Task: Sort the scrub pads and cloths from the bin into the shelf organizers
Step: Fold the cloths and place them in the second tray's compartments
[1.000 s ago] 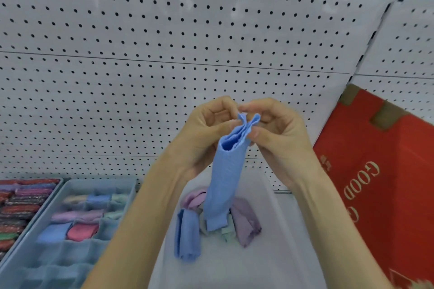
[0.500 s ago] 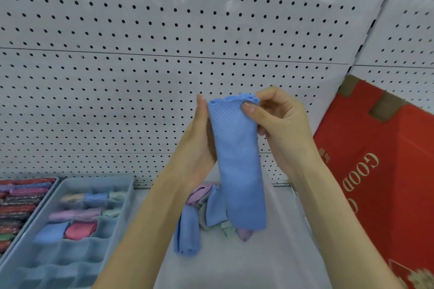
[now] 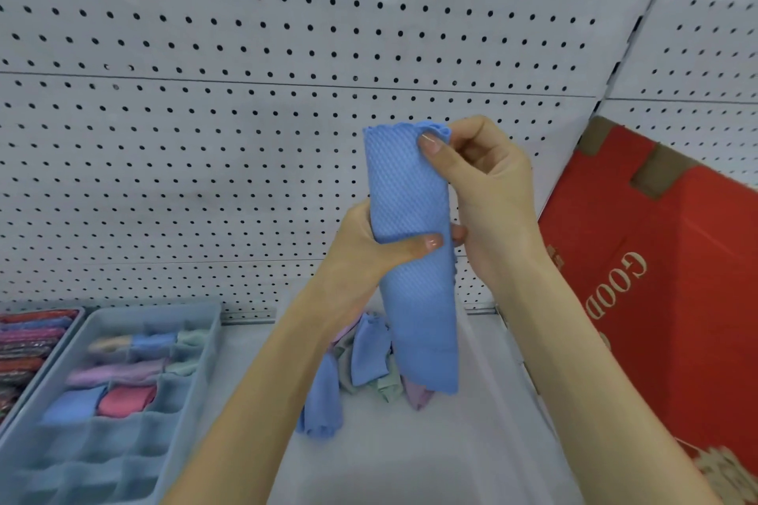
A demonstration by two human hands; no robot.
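A blue textured cloth (image 3: 410, 193) hangs folded lengthwise in front of the pegboard. My right hand (image 3: 484, 193) pinches its top right corner. My left hand (image 3: 369, 246) grips it around the middle, thumb across the front. Below it stands a clear bin (image 3: 410, 459) with a few loose cloths (image 3: 365, 357) in blue, lilac and pale green. At the lower left a grey-blue divided organizer (image 3: 123, 459) holds folded cloths (image 3: 123, 398) in its far cells. Left of it, a second organizer holds multicoloured scrub pads (image 3: 24, 344).
A white pegboard wall (image 3: 246, 94) rises behind the shelf. A red cardboard box (image 3: 664, 299) printed with "GOOD" leans at the right, close to my right forearm.
The cloth went from bunched at its top between both hands to spread flat. My left hand slid down from the top to the cloth's middle while my right hand kept the top corner.
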